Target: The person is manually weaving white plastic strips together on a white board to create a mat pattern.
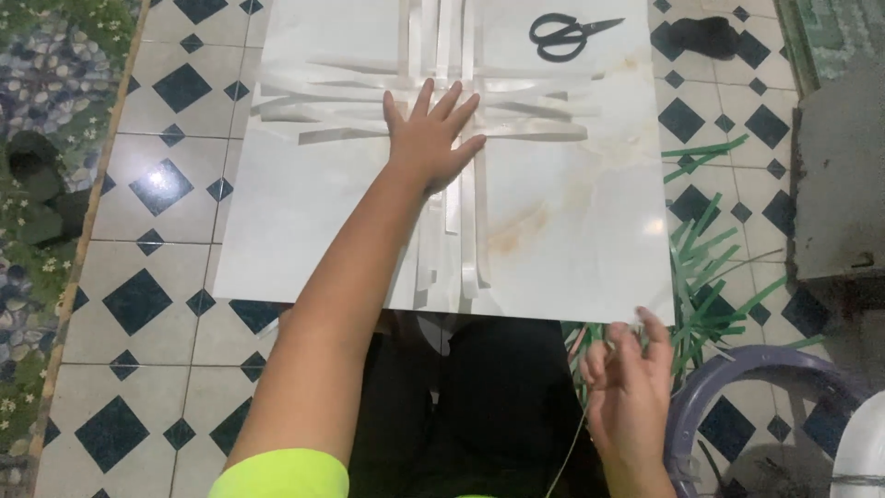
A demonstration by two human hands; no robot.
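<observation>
A large pale marble-patterned board [553,221] is seen lying on a tiled floor [147,267]. At its centre, crossed white flat strips [433,92] are pinned under the left hand [430,138], fingers spread flat. At five o'clock, the right hand [631,387] is raised off the board's edge, fingers loosely curled around a thin pale strand [570,450]; the grip itself is hard to make out. Black-handled scissors [559,35] lie at one o'clock. Green strips [710,267] at three o'clock are partly hidden. A purple plastic basin [737,387] is cut off at the bottom right.
</observation>
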